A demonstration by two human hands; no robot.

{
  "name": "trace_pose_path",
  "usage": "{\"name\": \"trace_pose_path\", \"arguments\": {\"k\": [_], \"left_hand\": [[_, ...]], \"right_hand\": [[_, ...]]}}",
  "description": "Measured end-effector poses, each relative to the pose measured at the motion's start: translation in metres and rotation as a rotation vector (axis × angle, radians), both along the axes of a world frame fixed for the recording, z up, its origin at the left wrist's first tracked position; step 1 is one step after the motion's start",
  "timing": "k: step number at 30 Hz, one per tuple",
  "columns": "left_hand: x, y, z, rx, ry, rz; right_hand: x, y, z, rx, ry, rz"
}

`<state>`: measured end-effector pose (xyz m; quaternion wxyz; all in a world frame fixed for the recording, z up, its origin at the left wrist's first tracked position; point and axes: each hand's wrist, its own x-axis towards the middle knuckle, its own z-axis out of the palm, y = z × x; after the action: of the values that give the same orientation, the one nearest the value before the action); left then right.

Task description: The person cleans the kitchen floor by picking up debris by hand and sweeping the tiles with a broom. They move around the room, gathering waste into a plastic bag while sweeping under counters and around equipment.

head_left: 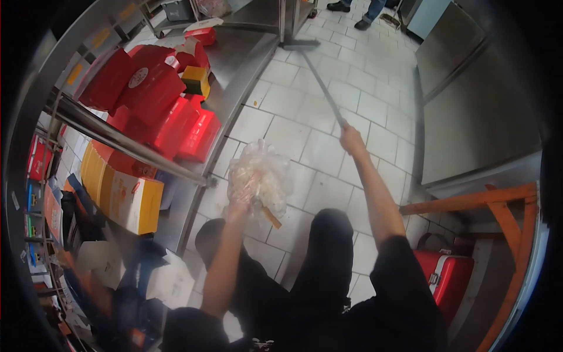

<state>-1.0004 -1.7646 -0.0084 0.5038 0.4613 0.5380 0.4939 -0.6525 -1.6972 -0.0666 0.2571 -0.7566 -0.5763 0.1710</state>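
A crumpled clear plastic bag (pixel 267 170) hangs from my left hand (pixel 243 190), whose fingers are closed on it and partly covered by it. A small brown piece (pixel 271 218) shows at the bag's lower edge. My right hand (pixel 352 139) is wrapped round the end of a long grey pole (pixel 324 87). The pole slants away over the tiled floor (pixel 311 117) to a dark, flat broom head (pixel 300 44) lying on the tiles beside the corner of the metal shelf.
Red boxes (pixel 158 82) and a yellow-and-white box (pixel 138 199) fill the metal shelf (pixel 234 64) at left. Steel cabinets (pixel 475 105), an orange frame (pixel 469 199) and a red case (pixel 454 281) stand at right. Another person's shoes (pixel 362 25) are at the top.
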Motion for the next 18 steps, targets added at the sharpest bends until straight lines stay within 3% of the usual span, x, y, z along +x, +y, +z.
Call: {"name": "trace_pose_path", "arguments": {"k": [3, 5, 6, 7, 8, 11, 13, 15, 18], "left_hand": [[0.001, -0.002, 0.003, 0.021, -0.034, -0.072], [-0.001, -0.01, 0.036, 0.23, 0.437, -0.157], [-0.002, -0.008, 0.04, 0.222, 0.42, -0.155], [-0.006, -0.004, 0.043, 0.186, 0.289, -0.201], [-0.01, 0.0, 0.045, 0.155, 0.162, -0.246], [-0.02, 0.016, 0.006, 0.153, 0.143, -0.093], [-0.022, 0.026, -0.009, 0.113, 0.155, -0.042], [-0.015, 0.025, -0.003, 0.04, -0.03, 0.178], [-0.009, 0.012, 0.018, 0.088, -0.091, -0.01]], "right_hand": [[-0.007, -0.028, -0.016, -0.035, -0.111, 0.023], [-0.015, -0.124, -0.01, -0.124, -0.118, 0.011], [-0.011, -0.179, -0.009, 0.008, -0.066, 0.091], [-0.03, -0.231, 0.048, -0.221, 0.075, 0.008], [-0.034, -0.279, 0.068, -0.226, 0.076, -0.003], [-0.052, -0.395, 0.147, -0.415, 0.266, -0.152], [-0.057, -0.418, 0.17, -0.508, 0.364, -0.229], [-0.058, -0.423, 0.17, -0.529, 0.106, -0.128], [-0.044, -0.387, 0.135, -0.456, 0.085, -0.072]]}}
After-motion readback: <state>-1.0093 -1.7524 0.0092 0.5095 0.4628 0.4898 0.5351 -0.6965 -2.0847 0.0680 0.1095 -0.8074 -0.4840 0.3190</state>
